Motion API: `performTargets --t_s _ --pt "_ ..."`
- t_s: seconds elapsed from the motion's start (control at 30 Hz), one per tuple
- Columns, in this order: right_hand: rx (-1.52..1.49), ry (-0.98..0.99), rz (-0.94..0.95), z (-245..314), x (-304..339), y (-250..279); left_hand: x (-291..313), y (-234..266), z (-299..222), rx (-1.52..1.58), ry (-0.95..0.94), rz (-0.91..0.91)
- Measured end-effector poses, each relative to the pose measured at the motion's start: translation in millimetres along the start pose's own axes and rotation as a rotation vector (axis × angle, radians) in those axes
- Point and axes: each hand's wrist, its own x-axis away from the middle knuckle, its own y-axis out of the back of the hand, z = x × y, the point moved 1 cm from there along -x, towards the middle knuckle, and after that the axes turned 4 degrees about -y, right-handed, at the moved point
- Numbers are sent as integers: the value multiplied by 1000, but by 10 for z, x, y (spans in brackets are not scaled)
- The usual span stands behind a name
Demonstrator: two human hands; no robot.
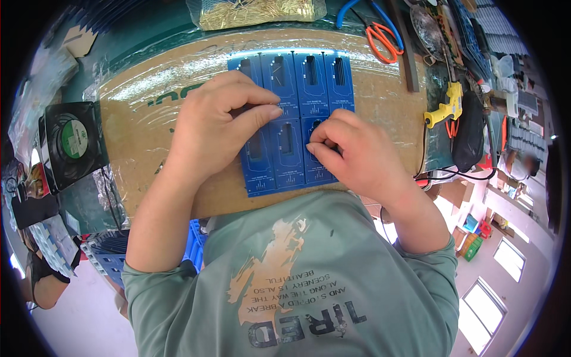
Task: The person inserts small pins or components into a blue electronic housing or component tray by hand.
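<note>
A blue panel of joined circuit boards [286, 160] with rectangular cutouts lies before me. Over its left side, my left hand [220, 119] has thumb and index tips brought together; whatever they pinch is too small to make out. My right hand [351, 149] is closed in a pinch at a cutout in the near row, its fingertips hiding what they hold. A few thin pins lie in a far-row cutout, left of the middle. Beyond the panel, a clear tray [205, 21] contains a heap of thin gold-coloured pins [256, 13].
Cardboard [143, 137] covers the green bench. At left stands a black fan [70, 143]. Orange-handled pliers [380, 44] and a dark metal bar [409, 59] lie far right. A yellow tool [446, 107] with a cable and a black pouch [468, 134] are at right.
</note>
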Motion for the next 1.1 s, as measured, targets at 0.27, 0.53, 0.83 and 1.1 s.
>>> performTargets --t_s 0.27,0.53,0.83,1.1 --pt "-256 -22 -179 218 -154 14 16 -33 -32 -59 -20 33" --pt "-182 94 -320 241 -329 -153 31 -80 -7 -260 -175 4" --pt "-642 -202 -218 94 -217 62 36 -53 -56 -190 -141 -51" --pt "-880 -326 -143 -289 162 155 43 -90 -58 -200 -173 13"
